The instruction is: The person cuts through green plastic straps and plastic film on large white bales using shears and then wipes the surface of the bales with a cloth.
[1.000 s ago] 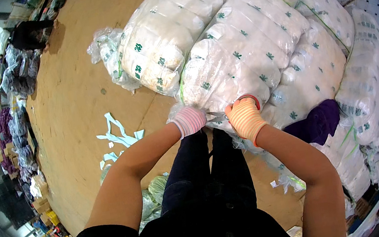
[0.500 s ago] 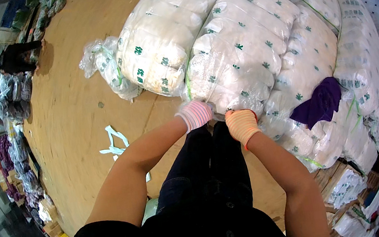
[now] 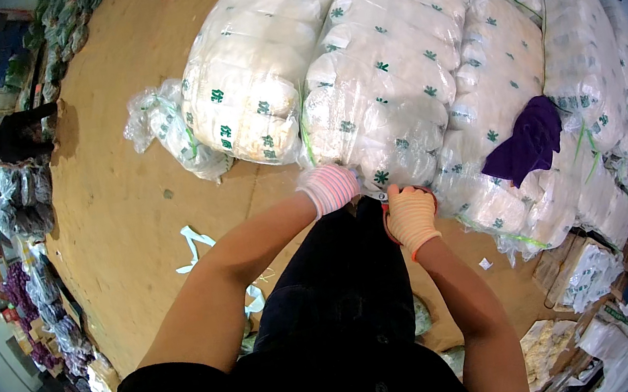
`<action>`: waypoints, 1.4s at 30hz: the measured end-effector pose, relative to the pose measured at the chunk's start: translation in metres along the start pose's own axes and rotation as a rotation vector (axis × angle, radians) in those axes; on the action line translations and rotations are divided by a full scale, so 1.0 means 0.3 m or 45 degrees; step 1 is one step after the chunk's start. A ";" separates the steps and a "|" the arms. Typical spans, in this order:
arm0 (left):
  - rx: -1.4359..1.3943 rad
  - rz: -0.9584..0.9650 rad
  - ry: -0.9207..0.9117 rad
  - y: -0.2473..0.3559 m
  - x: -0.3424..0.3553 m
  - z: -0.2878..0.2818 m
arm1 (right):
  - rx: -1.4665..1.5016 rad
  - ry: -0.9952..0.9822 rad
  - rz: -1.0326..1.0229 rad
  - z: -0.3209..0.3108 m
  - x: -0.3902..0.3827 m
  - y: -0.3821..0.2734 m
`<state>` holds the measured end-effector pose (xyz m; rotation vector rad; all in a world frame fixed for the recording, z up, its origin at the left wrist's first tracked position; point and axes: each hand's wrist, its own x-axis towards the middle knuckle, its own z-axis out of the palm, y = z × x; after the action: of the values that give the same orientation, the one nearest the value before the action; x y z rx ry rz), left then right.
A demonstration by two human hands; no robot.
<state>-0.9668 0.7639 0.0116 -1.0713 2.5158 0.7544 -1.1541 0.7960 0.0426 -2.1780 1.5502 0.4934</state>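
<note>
A big white bale (image 3: 391, 63) wrapped in clear plastic with green marks stands right in front of me. My left hand (image 3: 331, 188), in a pink striped glove, is closed on the plastic at its lower near end. Just right of it, my right hand (image 3: 412, 215), in an orange striped glove, grips red-handled scissors (image 3: 388, 221). A bit of their metal shows near the plastic between the hands; the blade tips are hidden. Green twine (image 3: 305, 128) runs down the bale's left edge.
More wrapped bales (image 3: 241, 85) press in on both sides. A purple cloth (image 3: 523, 142) lies on the right ones. Pale strips (image 3: 193, 245) litter the brown floor (image 3: 119, 193). At the far left a person in black (image 3: 25, 134) bends beside bagged goods.
The view has shifted slightly, so the bales sit a little further left. My right hand has turned and moved slightly down and right, showing more of the scissors. My left hand stays on the plastic.
</note>
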 end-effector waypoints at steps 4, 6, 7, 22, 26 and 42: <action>0.041 0.072 0.136 0.018 0.008 -0.007 | -0.097 -0.006 -0.070 -0.023 0.020 0.025; 0.019 -0.004 0.054 0.035 0.015 -0.056 | -0.097 0.044 -0.122 -0.019 0.019 0.050; -0.012 -0.092 -0.019 0.042 0.012 -0.081 | -0.088 -0.016 -0.119 -0.040 0.014 0.050; 0.409 0.102 0.063 -0.027 0.073 -0.114 | -0.039 -0.066 -0.034 0.024 -0.015 0.032; 0.413 -0.280 -0.392 0.045 0.141 -0.175 | -0.018 -0.044 0.003 0.037 -0.023 0.026; 0.400 -0.157 -0.530 -0.022 0.126 -0.131 | 0.129 0.056 -0.081 0.058 -0.013 0.046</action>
<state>-0.9902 0.7157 0.0239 -0.8487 2.1044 0.4673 -1.1691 0.8042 0.0280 -2.1668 1.4895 0.3410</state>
